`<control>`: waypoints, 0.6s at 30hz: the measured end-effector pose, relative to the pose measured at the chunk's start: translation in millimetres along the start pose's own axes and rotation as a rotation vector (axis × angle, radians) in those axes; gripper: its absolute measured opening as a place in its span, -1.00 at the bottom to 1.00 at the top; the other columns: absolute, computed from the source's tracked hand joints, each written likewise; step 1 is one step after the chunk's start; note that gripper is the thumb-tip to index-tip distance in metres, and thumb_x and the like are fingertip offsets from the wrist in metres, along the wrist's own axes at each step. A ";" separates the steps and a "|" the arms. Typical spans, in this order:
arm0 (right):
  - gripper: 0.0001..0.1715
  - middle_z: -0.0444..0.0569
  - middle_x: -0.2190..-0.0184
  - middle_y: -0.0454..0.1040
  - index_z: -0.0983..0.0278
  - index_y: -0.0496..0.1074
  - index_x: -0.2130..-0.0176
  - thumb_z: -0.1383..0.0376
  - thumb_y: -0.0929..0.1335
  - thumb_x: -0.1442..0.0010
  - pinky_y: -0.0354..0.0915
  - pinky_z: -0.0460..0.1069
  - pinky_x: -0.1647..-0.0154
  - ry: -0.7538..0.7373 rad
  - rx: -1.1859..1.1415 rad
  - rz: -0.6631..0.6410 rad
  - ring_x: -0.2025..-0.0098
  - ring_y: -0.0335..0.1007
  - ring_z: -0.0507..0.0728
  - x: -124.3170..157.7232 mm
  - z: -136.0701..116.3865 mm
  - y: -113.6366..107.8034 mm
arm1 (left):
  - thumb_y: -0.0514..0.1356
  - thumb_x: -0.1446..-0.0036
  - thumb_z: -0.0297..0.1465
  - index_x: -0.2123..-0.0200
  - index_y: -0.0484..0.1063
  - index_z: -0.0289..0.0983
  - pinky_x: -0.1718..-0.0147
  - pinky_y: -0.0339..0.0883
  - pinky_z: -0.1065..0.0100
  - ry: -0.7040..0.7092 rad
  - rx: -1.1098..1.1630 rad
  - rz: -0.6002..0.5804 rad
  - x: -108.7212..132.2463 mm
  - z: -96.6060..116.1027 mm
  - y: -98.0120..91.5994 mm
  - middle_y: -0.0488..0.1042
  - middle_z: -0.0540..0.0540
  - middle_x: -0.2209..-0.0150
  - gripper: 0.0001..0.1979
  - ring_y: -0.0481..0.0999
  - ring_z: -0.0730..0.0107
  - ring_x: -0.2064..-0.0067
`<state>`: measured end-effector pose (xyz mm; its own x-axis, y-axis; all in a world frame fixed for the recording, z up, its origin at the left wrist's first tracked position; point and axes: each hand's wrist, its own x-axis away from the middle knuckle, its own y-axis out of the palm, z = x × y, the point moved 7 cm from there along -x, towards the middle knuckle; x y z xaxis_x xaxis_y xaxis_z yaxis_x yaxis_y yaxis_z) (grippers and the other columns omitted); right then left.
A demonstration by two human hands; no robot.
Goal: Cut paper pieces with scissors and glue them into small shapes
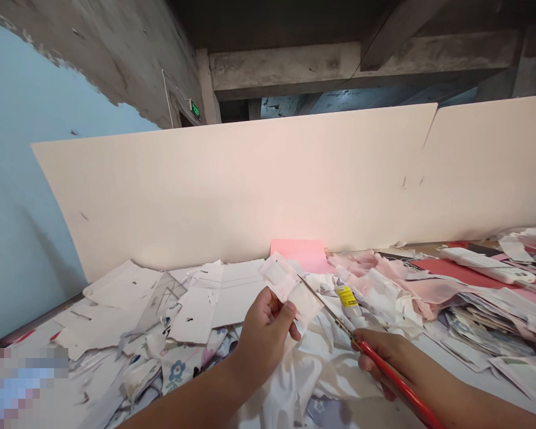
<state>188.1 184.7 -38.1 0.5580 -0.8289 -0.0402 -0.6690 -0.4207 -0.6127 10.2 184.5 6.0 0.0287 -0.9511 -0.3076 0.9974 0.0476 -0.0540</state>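
Observation:
My left hand (265, 330) pinches a small, thin, pale pinkish-white piece (280, 277) between thumb and fingers; whether it is paper or cloth I cannot tell. In my right hand (390, 354) is a pair of scissors (340, 323) with long red handles. Their metal blades point up and left, with the tip at the right edge of the pale piece. Beneath both hands lies crumpled white fabric (339, 369). Just beyond the scissors rests a clear bottle with a yellow label (347, 298).
Torn white cardboard (241, 289) and flower-printed scraps (178, 372) cover the left side. A pink sheet (299, 253) stands against the tall cream board (250, 185) behind. To the right are pink cloth scraps (384, 271), a red sheet (455, 274), a long white object (486, 265) and stacked cut pieces (486, 330).

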 end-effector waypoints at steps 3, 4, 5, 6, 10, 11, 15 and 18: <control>-0.69 -0.20 0.56 0.14 0.25 0.11 0.49 0.08 0.17 -0.12 0.15 -0.14 0.59 0.019 -0.012 -0.012 0.59 0.11 -0.03 0.2 3.4 0.5 | 0.08 -0.02 -0.32 0.47 0.24 -0.27 0.53 0.19 0.46 0.010 0.006 -0.008 -0.1 0.3 0.9 0.35 0.06 0.54 -0.86 0.34 0.59 0.62; -0.71 -0.20 0.57 0.14 0.25 0.12 0.48 0.10 0.17 -0.12 0.15 -0.14 0.60 0.027 -0.025 -0.019 0.60 0.10 -0.04 0.1 4.7 1.2 | 0.08 -0.02 -0.32 0.47 0.24 -0.27 0.53 0.20 0.46 0.013 0.007 -0.009 -0.1 0.7 1.1 0.34 0.06 0.54 -0.86 0.34 0.59 0.62; -0.72 -0.21 0.58 0.14 0.25 0.13 0.47 0.10 0.17 -0.12 0.14 -0.14 0.61 0.033 -0.038 -0.029 0.61 0.09 -0.04 -0.1 5.7 2.4 | 0.08 -0.02 -0.32 0.47 0.24 -0.27 0.53 0.20 0.45 0.012 0.007 -0.008 -0.1 0.8 1.3 0.34 0.06 0.55 -0.86 0.33 0.59 0.62; -0.71 -0.21 0.58 0.13 0.25 0.12 0.48 0.10 0.17 -0.13 0.13 -0.15 0.62 0.032 -0.044 -0.029 0.62 0.07 -0.04 -0.4 5.9 2.9 | 0.07 -0.02 -0.32 0.47 0.24 -0.27 0.53 0.20 0.45 0.008 0.006 -0.008 -0.1 0.9 1.4 0.34 0.06 0.55 -0.86 0.33 0.59 0.62; -0.66 -0.18 0.58 0.16 0.24 0.08 0.53 0.08 0.17 -0.11 0.15 -0.13 0.55 -0.044 0.050 0.056 0.55 0.11 0.00 0.8 -3.8 -1.6 | 0.07 -0.02 -0.33 0.49 0.23 -0.27 0.53 0.20 0.45 0.000 0.010 -0.009 -0.1 1.1 1.7 0.32 0.07 0.57 -0.86 0.33 0.58 0.62; -0.68 -0.16 0.56 0.20 0.24 0.09 0.53 0.09 0.18 -0.11 0.17 -0.11 0.50 -0.061 0.074 0.068 0.51 0.14 0.02 2.0 -7.1 -2.2 | 0.07 -0.02 -0.33 0.49 0.23 -0.27 0.53 0.20 0.45 0.002 0.013 -0.011 -0.2 1.2 1.7 0.31 0.07 0.57 -0.86 0.32 0.58 0.62; -0.77 -0.06 0.41 0.35 0.23 0.19 0.39 0.12 0.18 -0.09 0.23 -0.06 0.37 -0.039 0.090 0.050 0.37 0.25 0.11 8.1 -11.8 0.0 | 0.07 -0.03 -0.33 0.46 0.23 -0.28 0.55 0.20 0.47 0.014 0.038 -0.037 -0.4 0.9 3.2 0.30 0.08 0.56 -0.87 0.31 0.60 0.63; -0.76 -0.02 0.34 0.38 0.22 0.21 0.31 0.12 0.18 -0.09 0.25 -0.05 0.36 -0.016 0.114 0.089 0.29 0.27 0.15 11.9 -11.1 -1.4 | 0.06 -0.04 -0.34 0.44 0.23 -0.29 0.56 0.18 0.48 0.009 0.057 -0.067 0.6 -0.2 5.5 0.29 0.08 0.56 -0.88 0.30 0.61 0.63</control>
<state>190.2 171.3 -29.0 0.5070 -0.8548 -0.1108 -0.6566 -0.2998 -0.6921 15.6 184.3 5.3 -0.0382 -0.9489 -0.3132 0.9992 -0.0335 -0.0204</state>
